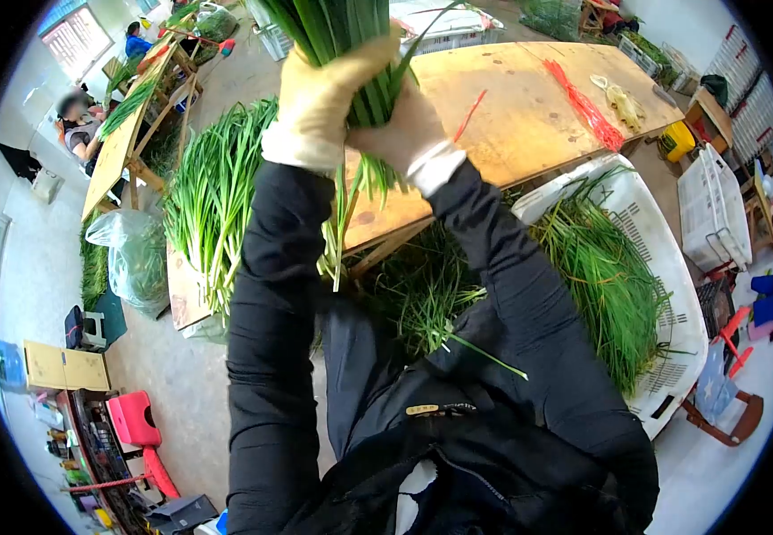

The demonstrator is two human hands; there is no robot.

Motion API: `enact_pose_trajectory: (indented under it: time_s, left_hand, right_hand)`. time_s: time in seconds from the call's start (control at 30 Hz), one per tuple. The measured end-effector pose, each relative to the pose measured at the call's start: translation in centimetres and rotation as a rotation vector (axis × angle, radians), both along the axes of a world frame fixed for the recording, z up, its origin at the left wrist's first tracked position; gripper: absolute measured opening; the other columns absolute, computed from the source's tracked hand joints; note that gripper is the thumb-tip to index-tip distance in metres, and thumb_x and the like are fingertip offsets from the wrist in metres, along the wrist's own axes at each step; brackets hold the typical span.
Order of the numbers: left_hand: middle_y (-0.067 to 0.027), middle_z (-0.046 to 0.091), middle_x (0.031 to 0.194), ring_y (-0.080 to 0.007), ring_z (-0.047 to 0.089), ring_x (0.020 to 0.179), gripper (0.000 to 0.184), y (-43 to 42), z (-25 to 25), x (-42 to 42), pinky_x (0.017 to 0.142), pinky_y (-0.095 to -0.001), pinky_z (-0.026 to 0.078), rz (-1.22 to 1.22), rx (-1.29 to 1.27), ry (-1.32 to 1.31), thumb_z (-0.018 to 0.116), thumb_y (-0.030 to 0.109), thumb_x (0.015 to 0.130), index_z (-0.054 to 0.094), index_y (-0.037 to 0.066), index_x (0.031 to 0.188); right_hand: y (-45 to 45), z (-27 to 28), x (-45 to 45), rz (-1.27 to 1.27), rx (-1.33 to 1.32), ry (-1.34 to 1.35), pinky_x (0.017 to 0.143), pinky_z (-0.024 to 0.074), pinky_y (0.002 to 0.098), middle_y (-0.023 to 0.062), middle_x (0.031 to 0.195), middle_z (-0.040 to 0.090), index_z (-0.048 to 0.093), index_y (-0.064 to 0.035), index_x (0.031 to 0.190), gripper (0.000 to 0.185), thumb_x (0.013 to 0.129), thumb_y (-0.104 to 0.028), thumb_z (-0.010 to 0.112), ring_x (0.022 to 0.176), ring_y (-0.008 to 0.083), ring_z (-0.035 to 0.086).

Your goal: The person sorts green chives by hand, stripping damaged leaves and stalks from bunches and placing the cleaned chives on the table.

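My left hand (320, 102), in a pale yellow glove with a white cuff, is wrapped round a thick bunch of long green leaves (337, 31) at the top centre. Just below and to the right, my right hand (404, 129) is closed round the lower part of the same bunch. Some thinner leaves hang down beneath my hands. To the left, a large pile of green stalks (217, 187) with pale ends lies on the wooden table (493, 111). Red ties (587, 111) lie on the table at the right.
A white crate (672, 303) of loose greens stands at the right. Cut leaves lie below the table edge. A clear bag (137, 259) of greens stands on the floor at the left. Two people sit at another table (128, 143) at the upper left.
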State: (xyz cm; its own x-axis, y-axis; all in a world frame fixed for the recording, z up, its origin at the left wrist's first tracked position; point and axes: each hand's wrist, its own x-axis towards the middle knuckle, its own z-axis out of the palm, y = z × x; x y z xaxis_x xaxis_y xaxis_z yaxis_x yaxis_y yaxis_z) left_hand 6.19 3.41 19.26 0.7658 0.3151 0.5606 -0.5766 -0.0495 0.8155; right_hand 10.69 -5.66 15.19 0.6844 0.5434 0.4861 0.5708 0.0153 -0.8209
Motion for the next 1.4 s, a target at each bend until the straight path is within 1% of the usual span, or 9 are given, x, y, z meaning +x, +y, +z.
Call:
enact_pose_trajectory:
  time_s: [0.13,0.2,0.5,0.63,0.77,0.9,1.07,1.23,1.4]
  left_hand:
    - [-0.0052,0.063,0.084,-0.0142,0.059,0.071,0.026,0.2,0.8,0.4,0.067,-0.0259,0.047,-0.038,0.012,0.003,0.069,0.009,0.067,0.062,0.004,0.091]
    - [-0.0038,0.061,0.081,-0.0131,0.057,0.074,0.030,0.7,-0.5,0.5,0.068,-0.0265,0.046,-0.039,0.049,0.065,0.073,0.008,0.060,0.060,0.006,0.088]
    - [-0.0123,0.058,0.083,-0.0195,0.059,0.071,0.053,2.8,-5.6,-0.6,0.066,-0.0328,0.052,-0.009,0.069,0.222,0.076,0.016,0.056,0.050,0.002,0.100]
    - [-0.0044,0.061,0.082,-0.0123,0.057,0.071,0.027,3.1,-5.5,1.7,0.067,-0.0244,0.045,0.209,-0.205,-0.045,0.070,0.006,0.065,0.060,0.003,0.090]
    - [-0.0030,0.060,0.075,-0.0103,0.056,0.065,0.024,5.9,-3.6,-0.2,0.062,-0.0247,0.046,0.288,-0.197,-0.057,0.067,0.007,0.066,0.060,0.003,0.089]
    - [-0.0075,0.059,0.083,-0.0172,0.057,0.077,0.030,6.8,-2.4,-1.2,0.082,-0.0372,0.046,0.050,-0.464,-0.171,0.062,0.010,0.074,0.053,0.001,0.101]
    - [-0.0088,0.057,0.069,-0.0139,0.051,0.061,0.030,5.1,-2.5,-0.4,0.056,-0.0235,0.042,0.217,-0.428,-0.323,0.061,0.010,0.073,0.051,-0.004,0.097]
    - [-0.0080,0.058,0.077,-0.0167,0.056,0.069,0.030,4.6,-4.4,-1.1,0.080,-0.0373,0.045,0.170,-0.409,-0.200,0.058,0.012,0.076,0.052,0.001,0.103]
    - [-0.0081,0.056,0.089,-0.0166,0.055,0.081,0.044,4.5,-3.1,-2.1,0.086,-0.0393,0.042,0.063,-0.314,-0.183,0.062,0.015,0.073,0.046,0.001,0.112]
  right_hand:
    - [1.3,-0.5,2.1,0.323,0.382,0.109,0.085,0.0423,0.0334,0.0120,0.103,0.054,0.034,0.0008,0.115,0.076,0.058,-0.026,0.076,0.096,0.0228,0.053]
    - [1.3,-1.9,2.8,0.033,0.029,-0.436,0.085,0.0424,0.0329,0.0106,0.102,0.054,0.036,-0.0001,0.116,0.074,0.058,-0.024,0.076,0.096,0.0233,0.053]
    - [4.2,-4.5,4.1,0.773,0.300,0.552,0.091,0.0385,0.0323,0.0105,0.105,0.052,0.029,-0.0027,0.122,0.079,0.056,-0.008,0.073,0.098,0.0219,0.050]
    - [3.1,-1.7,3.7,0.347,-0.231,-0.342,0.085,0.0402,0.0320,0.0232,0.100,0.052,0.038,0.0011,0.115,0.074,0.055,-0.022,0.074,0.096,0.0311,0.051]
    - [0.5,-2.5,5.4,0.512,-0.310,-0.156,0.101,0.0250,0.0378,0.0218,0.132,0.022,0.004,-0.0076,0.134,0.117,0.049,-0.040,0.078,0.122,0.0324,0.024]
    - [2.4,-11.5,5.5,0.921,0.171,0.094,0.103,0.0187,0.0339,0.0163,0.138,0.012,-0.003,-0.0112,0.134,0.127,0.043,-0.016,0.084,0.125,0.0228,0.019]
    - [3.9,-13.5,0.7,0.528,0.162,-0.046,0.102,0.0210,0.0327,0.0140,0.138,0.015,-0.009,-0.0094,0.133,0.136,0.037,-0.018,0.086,0.124,0.0230,0.023]
    - [6.7,-18.3,-0.2,0.514,0.356,0.457,0.084,0.0432,0.0298,0.0048,0.105,0.055,0.040,-0.0061,0.117,0.036,0.084,-0.018,0.045,0.097,0.0133,0.050]
    - [5.5,-15.0,0.4,0.582,0.473,0.403,0.079,0.0440,0.0228,0.0085,0.102,0.055,0.042,-0.0015,0.109,0.041,0.070,0.003,0.054,0.086,0.0120,0.052]
